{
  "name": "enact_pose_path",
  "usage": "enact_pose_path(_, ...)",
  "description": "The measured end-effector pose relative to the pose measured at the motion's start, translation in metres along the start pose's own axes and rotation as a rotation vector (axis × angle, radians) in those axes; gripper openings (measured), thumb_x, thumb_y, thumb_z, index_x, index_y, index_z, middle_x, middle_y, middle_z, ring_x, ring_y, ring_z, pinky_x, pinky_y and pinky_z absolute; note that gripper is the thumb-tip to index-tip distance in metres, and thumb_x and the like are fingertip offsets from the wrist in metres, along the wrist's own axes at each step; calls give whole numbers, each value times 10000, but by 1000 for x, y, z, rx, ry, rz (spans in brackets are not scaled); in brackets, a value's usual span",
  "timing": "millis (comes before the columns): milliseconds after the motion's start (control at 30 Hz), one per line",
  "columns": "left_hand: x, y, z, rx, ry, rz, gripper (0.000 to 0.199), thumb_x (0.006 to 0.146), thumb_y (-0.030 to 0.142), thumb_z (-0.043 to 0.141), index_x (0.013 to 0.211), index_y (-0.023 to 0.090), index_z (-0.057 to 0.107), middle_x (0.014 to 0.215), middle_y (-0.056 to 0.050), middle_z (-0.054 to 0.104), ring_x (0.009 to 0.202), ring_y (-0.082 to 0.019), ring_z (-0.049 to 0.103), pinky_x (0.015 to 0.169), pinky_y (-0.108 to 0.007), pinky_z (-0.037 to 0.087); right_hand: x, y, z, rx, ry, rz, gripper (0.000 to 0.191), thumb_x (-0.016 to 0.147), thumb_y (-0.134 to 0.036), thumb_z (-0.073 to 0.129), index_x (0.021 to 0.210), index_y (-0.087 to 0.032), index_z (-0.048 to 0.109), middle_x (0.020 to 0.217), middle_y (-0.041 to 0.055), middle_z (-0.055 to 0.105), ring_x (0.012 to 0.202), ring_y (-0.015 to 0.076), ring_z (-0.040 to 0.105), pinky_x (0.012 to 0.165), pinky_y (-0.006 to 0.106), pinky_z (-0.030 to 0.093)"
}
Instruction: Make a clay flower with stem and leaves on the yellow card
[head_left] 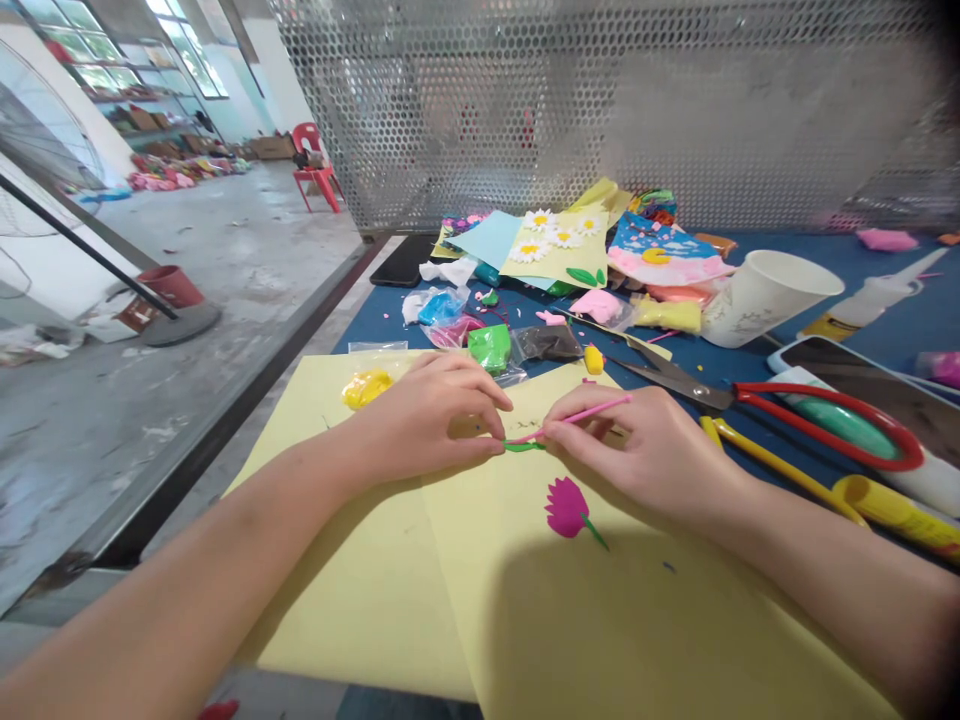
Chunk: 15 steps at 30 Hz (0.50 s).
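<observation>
My left hand rests on the yellow paper, thumb and forefinger closed at the left end of a thin green clay strip. My right hand grips a slim pink modelling tool, its tip lying along the top of that strip. Just below, a magenta clay flower with a green stem lies flat on the paper. Yellow clay in a clear bag sits beyond my left wrist. Small dark marks on the paper between my hands are partly hidden.
Bags of green clay and black clay lie behind my hands. To the right are red-handled scissors, a paper cup, a phone and a glue bottle. Daisy-decorated paper leans near the perforated metal panel.
</observation>
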<state>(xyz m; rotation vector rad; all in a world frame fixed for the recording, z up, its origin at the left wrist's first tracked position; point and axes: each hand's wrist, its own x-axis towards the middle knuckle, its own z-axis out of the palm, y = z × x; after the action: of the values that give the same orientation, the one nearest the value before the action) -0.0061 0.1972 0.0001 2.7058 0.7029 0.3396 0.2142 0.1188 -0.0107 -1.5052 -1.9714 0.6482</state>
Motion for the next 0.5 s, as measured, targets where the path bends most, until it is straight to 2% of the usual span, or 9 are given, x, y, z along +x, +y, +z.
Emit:
enact_pose_path(367, -1, -1, -1, 12, -13, 1, 113, 843, 343, 643, 858, 287, 740, 1091, 32, 711, 1086, -210, 554, 997, -389, 331, -2, -1, 2, -56, 4, -24, 200, 880, -323, 569, 770, -267, 726, 731, -41, 721, 633, 130, 611, 630, 271, 444)
enact_pose_path(500, -1, -2, -1, 8, -20, 5, 125, 848, 346, 634, 874, 287, 741, 1101, 27, 705, 1082, -204, 554, 1000, -384, 341, -2, -2, 0, 12, 21, -19, 220, 880, -311, 562, 749, -244, 726, 790, -20, 731, 678, 136, 642, 620, 256, 458)
